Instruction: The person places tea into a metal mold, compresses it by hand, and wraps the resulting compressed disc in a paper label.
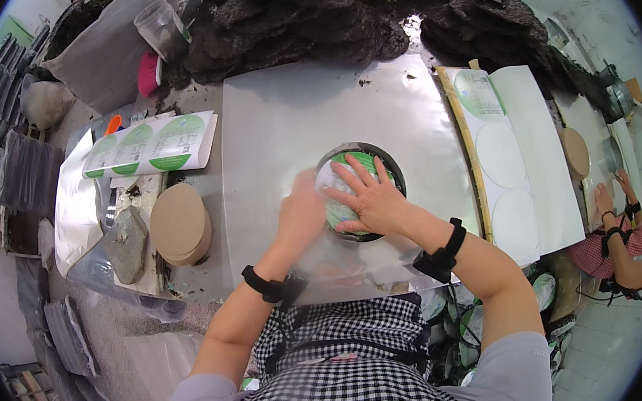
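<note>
Left grip point(304, 208) blurred, right grip point(372, 200) palm down, fingers point(348, 177) spread, forearms point(429, 231) converging

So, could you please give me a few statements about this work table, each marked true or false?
1. The right hand lies spread over the round label. True.
2. The sheet beneath is black. False: it is pale and shiny.
3. The left hand looks blurred. True.
4. The rough grey block lies right of the stacked brown discs beside it. False: it lies to their left.
5. Both wrists wear black bands. True.
</note>
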`<state>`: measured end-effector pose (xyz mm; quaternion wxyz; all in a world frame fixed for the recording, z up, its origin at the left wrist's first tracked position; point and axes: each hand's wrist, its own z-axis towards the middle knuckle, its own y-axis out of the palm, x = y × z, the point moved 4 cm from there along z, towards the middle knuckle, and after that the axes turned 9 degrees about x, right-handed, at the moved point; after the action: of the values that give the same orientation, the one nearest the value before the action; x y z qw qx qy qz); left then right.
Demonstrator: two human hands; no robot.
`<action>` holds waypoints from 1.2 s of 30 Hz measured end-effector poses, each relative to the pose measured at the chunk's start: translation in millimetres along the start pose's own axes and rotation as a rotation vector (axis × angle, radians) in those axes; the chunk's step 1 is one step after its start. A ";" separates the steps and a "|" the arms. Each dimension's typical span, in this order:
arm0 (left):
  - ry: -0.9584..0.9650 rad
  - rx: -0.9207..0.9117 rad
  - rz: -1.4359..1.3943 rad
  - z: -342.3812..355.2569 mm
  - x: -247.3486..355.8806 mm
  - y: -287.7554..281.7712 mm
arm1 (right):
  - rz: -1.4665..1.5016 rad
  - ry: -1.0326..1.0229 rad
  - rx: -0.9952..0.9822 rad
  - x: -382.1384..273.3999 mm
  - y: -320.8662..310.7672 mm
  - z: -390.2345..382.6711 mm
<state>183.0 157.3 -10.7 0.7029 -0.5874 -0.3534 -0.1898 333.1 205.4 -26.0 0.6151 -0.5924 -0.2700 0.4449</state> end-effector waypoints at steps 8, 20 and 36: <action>0.058 0.494 -0.102 -2.0 -37.9 -101.5 | 1.386 0.119 0.426 -29.5 -180.5 -8.5; -0.155 -0.497 -0.359 -54.2 -34.4 32.2 | 0.032 0.490 -0.083 21.6 19.1 -4.2; 0.352 -0.366 0.542 -92.0 -115.9 -76.5 | -0.092 0.520 0.941 163.6 -454.5 -54.8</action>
<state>77.5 33.6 -46.8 0.6609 -0.7341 -0.0189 -0.1549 558.5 364.8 374.1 0.8794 -0.3308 0.0939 0.3292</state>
